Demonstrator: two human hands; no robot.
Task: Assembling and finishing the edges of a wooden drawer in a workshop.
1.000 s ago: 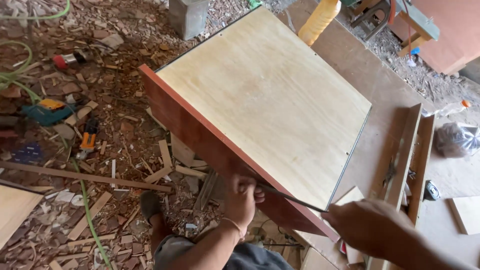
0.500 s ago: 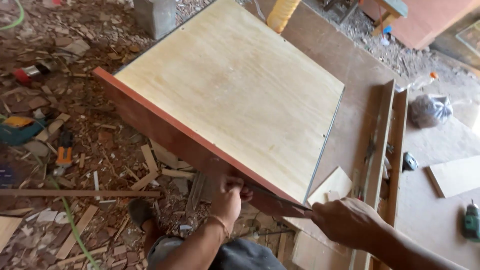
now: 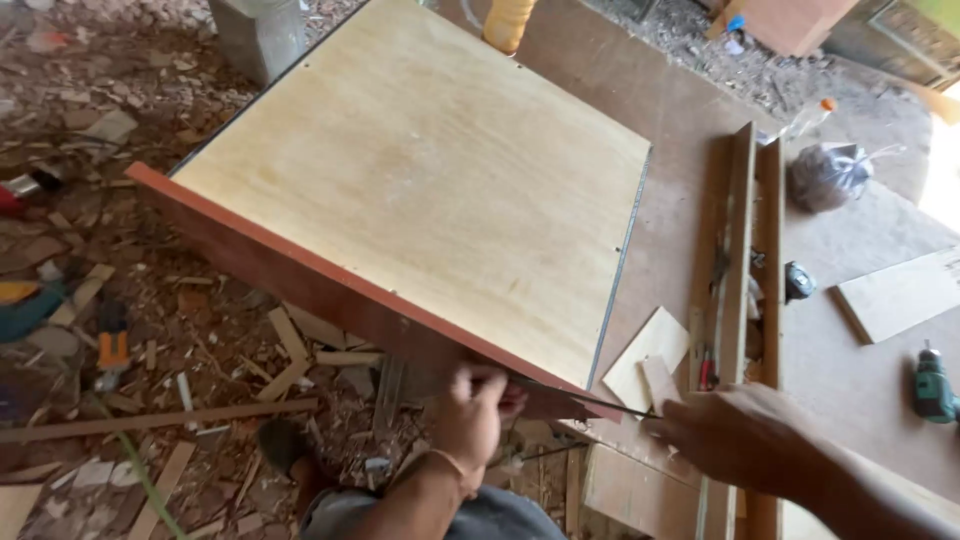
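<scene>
Here the plywood-backed panel (image 3: pixel 420 200) lies on the workbench (image 3: pixel 850 370), its red-brown edge (image 3: pixel 330 290) overhanging. The left hand (image 3: pixel 475 415) pinches a thin strip (image 3: pixel 585 400) against that edge's near end; the right hand (image 3: pixel 735 435), beside the corner, grips the strip's other end. The strip looks only partly seated.

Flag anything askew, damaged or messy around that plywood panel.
The pale plywood panel with a red-brown front edge sits skewed on the brown workbench, one corner overhanging the floor. Wood offcuts and chips litter the ground below. No damage visible on the panel.
</scene>
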